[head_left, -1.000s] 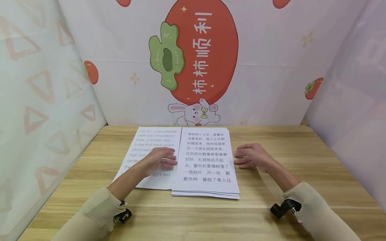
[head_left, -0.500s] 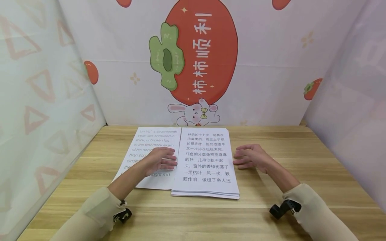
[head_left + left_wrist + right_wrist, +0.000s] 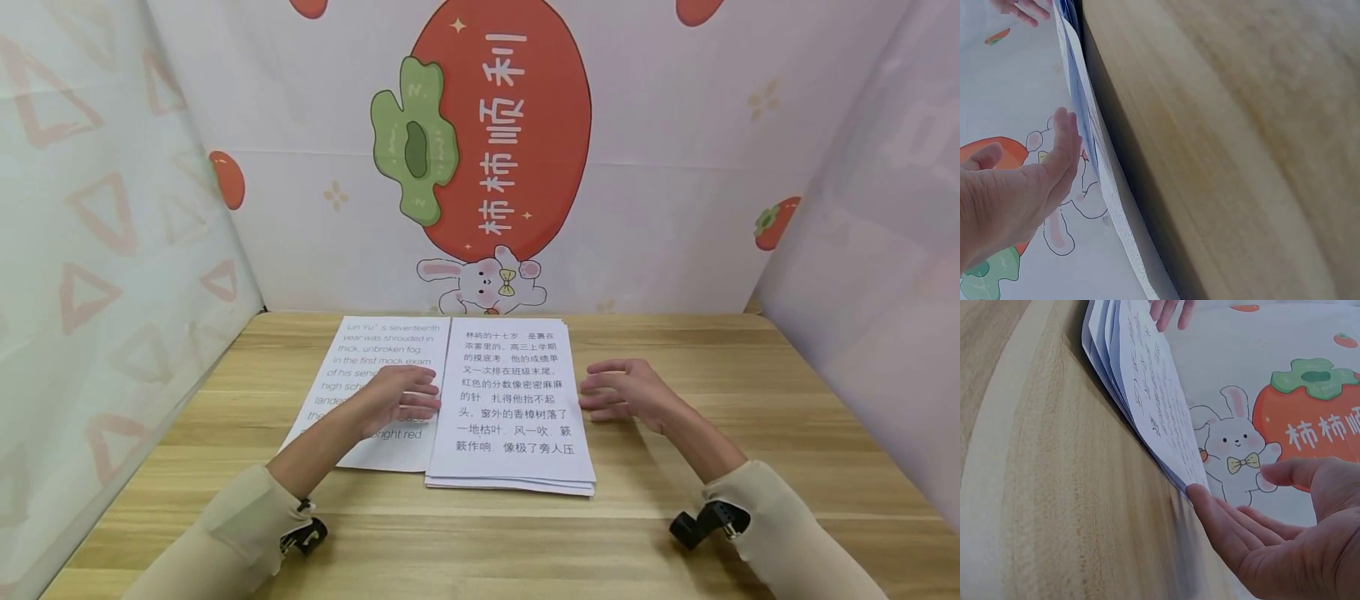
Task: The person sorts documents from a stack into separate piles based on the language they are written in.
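Note:
White printed sheets lie side by side on the wooden table in the head view. On the left is a page of English text (image 3: pixel 375 350); to its right is a stack of sheets (image 3: pixel 510 400) with Chinese text on top. My left hand (image 3: pixel 397 402) is over the English page, covering some lines, fingers loosely bent and pointing toward the stack. At the stack's right edge is my right hand (image 3: pixel 626 392), fingers relaxed. In the right wrist view, a fingertip of the right hand (image 3: pixel 1272 544) seems to meet the paper's edge. Neither hand grips anything.
Under the papers is a wood-grain table (image 3: pixel 480 542). A white backdrop (image 3: pixel 660 208) with a persimmon and rabbit print stands behind it, with pale cloth walls on both sides. Black wrist cameras (image 3: pixel 303 537) hang by the sleeves.

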A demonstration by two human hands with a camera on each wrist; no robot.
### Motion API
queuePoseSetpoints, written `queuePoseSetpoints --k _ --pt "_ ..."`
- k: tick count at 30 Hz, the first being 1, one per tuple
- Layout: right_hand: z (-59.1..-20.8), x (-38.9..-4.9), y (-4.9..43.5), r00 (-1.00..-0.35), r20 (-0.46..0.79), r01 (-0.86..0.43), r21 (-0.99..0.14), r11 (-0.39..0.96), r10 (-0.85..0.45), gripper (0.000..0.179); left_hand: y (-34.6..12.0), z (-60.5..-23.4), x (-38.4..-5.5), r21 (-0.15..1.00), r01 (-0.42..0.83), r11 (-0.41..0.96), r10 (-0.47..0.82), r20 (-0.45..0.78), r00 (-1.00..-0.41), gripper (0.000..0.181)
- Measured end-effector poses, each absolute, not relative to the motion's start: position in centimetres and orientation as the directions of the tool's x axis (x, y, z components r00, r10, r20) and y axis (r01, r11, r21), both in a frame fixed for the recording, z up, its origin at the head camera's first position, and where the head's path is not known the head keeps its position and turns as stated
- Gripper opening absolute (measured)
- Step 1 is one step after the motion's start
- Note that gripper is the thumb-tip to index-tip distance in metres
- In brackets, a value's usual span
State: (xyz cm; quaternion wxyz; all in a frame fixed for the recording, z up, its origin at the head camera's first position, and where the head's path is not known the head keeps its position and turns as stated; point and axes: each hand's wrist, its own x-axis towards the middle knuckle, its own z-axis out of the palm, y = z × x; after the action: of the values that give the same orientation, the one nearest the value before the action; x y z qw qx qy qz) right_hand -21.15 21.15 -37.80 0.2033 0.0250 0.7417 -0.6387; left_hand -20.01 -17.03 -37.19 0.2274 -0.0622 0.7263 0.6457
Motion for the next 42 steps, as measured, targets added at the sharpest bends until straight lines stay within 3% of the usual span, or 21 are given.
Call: queuePoseSetpoints --k 18,27,42 --pt "-38.3 -20.6 20.9 -0.939 -0.242 0.228 -0.970 0.084 -0.243 0.062 -16.6 -37.3 -19.9 0.936 -0.324 0.137 0.258 -0.350 -0.901 0.047" --pt "-38.4 -20.8 20.7 -0.943 -0.233 0.195 -0.966 0.170 -0.238 0.059 -16.2 -37.4 -19.9 0.935 -0.325 0.141 0.237 -0.351 -0.906 0.048" --pt "-38.8 -21.0 20.8 -0.917 -0.270 0.237 -0.961 0.142 -0.294 0.060 -15.3 -38.0 -20.3 0.921 -0.358 0.153 0.179 -0.382 -0.907 0.052"
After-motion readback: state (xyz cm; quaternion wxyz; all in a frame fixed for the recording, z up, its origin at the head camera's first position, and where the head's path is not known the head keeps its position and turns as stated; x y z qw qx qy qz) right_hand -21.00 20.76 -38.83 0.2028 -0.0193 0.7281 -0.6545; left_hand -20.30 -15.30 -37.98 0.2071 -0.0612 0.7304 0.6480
